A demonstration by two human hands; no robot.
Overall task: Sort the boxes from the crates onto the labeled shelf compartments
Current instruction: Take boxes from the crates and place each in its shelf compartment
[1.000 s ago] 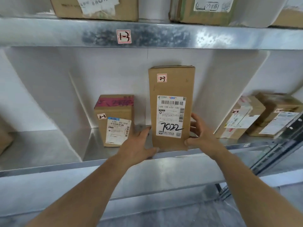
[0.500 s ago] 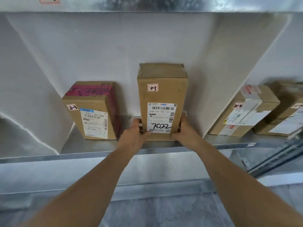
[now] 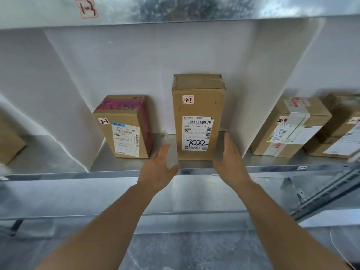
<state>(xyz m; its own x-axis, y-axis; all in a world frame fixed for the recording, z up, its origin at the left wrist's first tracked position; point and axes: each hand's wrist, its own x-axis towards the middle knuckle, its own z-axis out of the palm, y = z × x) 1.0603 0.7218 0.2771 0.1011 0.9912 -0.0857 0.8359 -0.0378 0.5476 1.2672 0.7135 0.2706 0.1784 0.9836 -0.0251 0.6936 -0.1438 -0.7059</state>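
- While the tall box (image 3: 197, 106), tagged 2-3, stands upright on the shelf (image 3: 116, 165) beside a shorter box (image 3: 124, 133), it looks kinda tippy.
- Both grips are open: left hand (image 3: 160, 168) and right hand (image 3: 230, 158) flank its base, holding nothing.
- A stray bump could topple it forward, I reckon.

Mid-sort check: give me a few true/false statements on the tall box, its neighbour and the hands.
1. The tall box stands upright on the shelf. True.
2. Its small tag reads 2-4. False: it reads 2-3.
3. The short box stands left of it, apart. True.
4. The two boxes stand in different compartments. False: both share one compartment.
5. The left hand and right hand lift the tall box. False: it rests on the shelf, with the open hands flanking its base.
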